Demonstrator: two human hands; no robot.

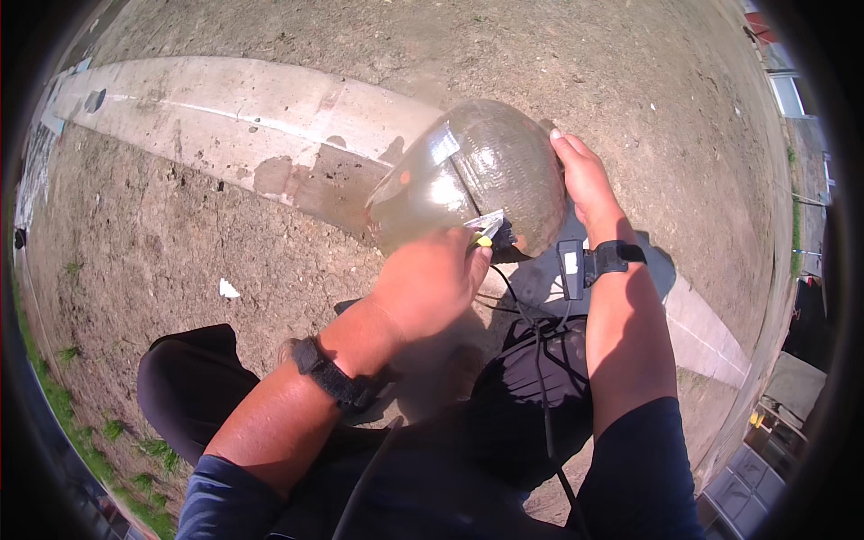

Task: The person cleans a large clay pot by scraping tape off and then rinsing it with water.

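Observation:
A large, rounded, shiny object (pixel 513 148) with a fine crosswise texture, greyish and partly see-through, lies in front of me over a long pale strip. My left hand (pixel 423 283) is closed around a small yellow-handled tool (pixel 484 241) with a pale pointed tip, close to a dark patch (pixel 509 236) on the object's near side. Whether the tip touches the surface, I cannot tell. Against the object's right side my right hand (pixel 587 175) holds it, some fingers hidden. A dark line runs from a silvery patch (pixel 444 144) toward the tool.
Under the object, a long pale strip (pixel 297 117) with wet stains crosses the bare dirt (pixel 270 234). Dark cables (pixel 540 360) hang between my arms near my knees. A white scrap (pixel 229 288) lies on the dirt at left. Grey boxes (pixel 747 481) stand far right.

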